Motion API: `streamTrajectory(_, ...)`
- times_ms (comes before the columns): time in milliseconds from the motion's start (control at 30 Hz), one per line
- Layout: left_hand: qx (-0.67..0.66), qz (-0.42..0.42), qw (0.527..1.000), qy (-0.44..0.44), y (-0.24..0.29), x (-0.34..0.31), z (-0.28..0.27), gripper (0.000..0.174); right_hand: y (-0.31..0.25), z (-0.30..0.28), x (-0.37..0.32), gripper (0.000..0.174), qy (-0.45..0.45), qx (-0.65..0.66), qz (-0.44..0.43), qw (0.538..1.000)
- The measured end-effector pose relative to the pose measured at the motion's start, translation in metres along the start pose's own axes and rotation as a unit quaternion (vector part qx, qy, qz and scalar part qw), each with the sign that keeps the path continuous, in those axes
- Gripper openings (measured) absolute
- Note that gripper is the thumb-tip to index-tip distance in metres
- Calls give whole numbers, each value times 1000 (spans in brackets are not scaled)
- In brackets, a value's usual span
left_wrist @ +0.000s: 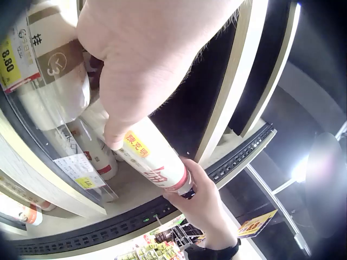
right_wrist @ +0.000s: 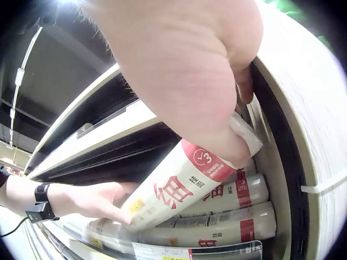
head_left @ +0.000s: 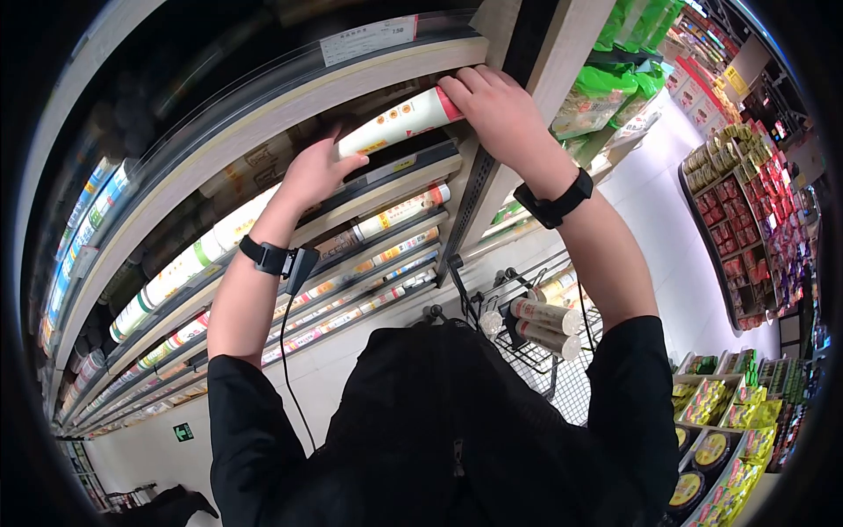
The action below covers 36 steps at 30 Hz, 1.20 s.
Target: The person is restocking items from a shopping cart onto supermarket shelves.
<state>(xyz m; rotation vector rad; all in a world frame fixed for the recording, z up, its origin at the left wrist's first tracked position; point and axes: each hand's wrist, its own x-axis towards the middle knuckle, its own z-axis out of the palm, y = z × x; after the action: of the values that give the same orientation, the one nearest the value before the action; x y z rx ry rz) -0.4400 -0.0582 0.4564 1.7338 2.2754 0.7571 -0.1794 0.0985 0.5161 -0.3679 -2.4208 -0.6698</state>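
A white, tube-shaped pack of dried noodles (head_left: pixel 399 125) with a red band at one end lies slanted at the shelf's front in the head view. My left hand (head_left: pixel 318 178) grips its left end, the thumb along the front side. Around the red-banded right end curl the fingers of my right hand (head_left: pixel 502 112). Large red characters and a yellow label show on the pack (right_wrist: pixel 176 187) in the right wrist view. Similar noodle packs (right_wrist: pixel 238 226) lie stacked right under it. In the left wrist view the left palm covers the pack's near end.
A price tag (head_left: pixel 369 41) hangs on the shelf edge above the hands. The shelf upright (head_left: pixel 479 180) stands close by the right hand. Below is a wire shopping cart (head_left: pixel 562 386) holding several noodle packs (head_left: pixel 546 327). Green bags (head_left: pixel 606 92) hang at the right.
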Motion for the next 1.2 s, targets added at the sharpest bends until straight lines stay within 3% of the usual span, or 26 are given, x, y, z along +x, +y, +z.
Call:
streamTrajectory(167, -61, 104, 990, 75, -7, -12, -2, 73, -12, -18, -21, 47, 58, 36, 36, 997)
streamTrajectory(333, -96, 192, 972, 100, 18, -38, -4, 68, -21, -32, -69, 48, 34, 64, 99, 992)
streamTrajectory(400, -78, 238, 959, 132, 19, -52, -13, 66, -27, -39, -72, 45, 71, 105, 95, 987)
streamTrajectory(533, -142, 290, 944, 70, 35, -54, 12, 63, -40, -44, -131, 44, 76, 135, 171, 973)
streamTrajectory(633, -202, 328, 922, 44, 52, -58, 24, 67, -54, -51, -163, 54, 56, 168, 229, 957)
streamTrajectory(700, -298, 320, 899, -28, 68, -59, 37, 69, -63, -47, -193, 61, 46, 204, 270, 940)
streamTrajectory(867, -291, 341, 884, -129, 104, -50, 68, 72, -105, -52, -245, 63, 13, 253, 384, 888)
streamTrajectory(933, -271, 325, 889, -176, 124, -49, 82, 71, -117, -54, -263, 67, -39, 271, 450, 850)
streamTrajectory(1133, -240, 391, 848, -266, 176, -44, 127, 69, -154, -27, -324, 68, -49, 301, 528, 793)
streamTrajectory(1200, -204, 463, 811, -293, 193, -39, 139, 65, -163, -22, -329, 69, -44, 341, 560, 754)
